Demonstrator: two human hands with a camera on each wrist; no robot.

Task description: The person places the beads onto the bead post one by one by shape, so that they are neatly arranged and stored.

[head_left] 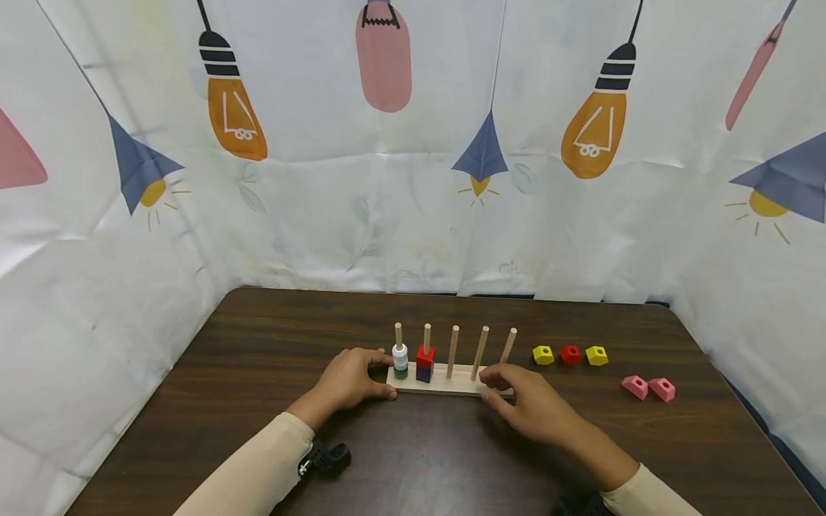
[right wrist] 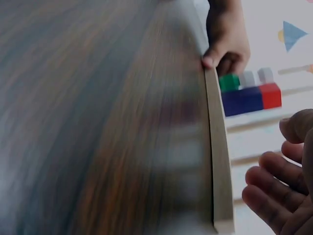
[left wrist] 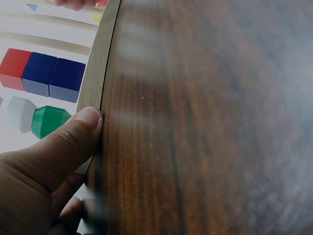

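Note:
A wooden peg board (head_left: pixel 445 387) with several upright pegs stands on the table. My left hand (head_left: pixel 351 376) grips its left end, the thumb pressed on the front edge in the left wrist view. Beside it, the leftmost peg carries a green bead (left wrist: pixel 50 121) with white beads (head_left: pixel 400 356) above. On the second peg, dark blue cubes (left wrist: pixel 54 76) sit under a red cube (head_left: pixel 425 355). My right hand (head_left: pixel 532 401) hovers by the board's right end, fingers loosely bent and apart with nothing between them in the right wrist view. The other three pegs hold no beads.
Right of the board lie two yellow blocks (head_left: pixel 543 355) with a red block (head_left: pixel 571 355) between them. Closer to the right edge are two pink blocks (head_left: pixel 662 389). A printed white curtain (head_left: pixel 413 215) hangs behind the dark wooden table (head_left: pixel 290 322).

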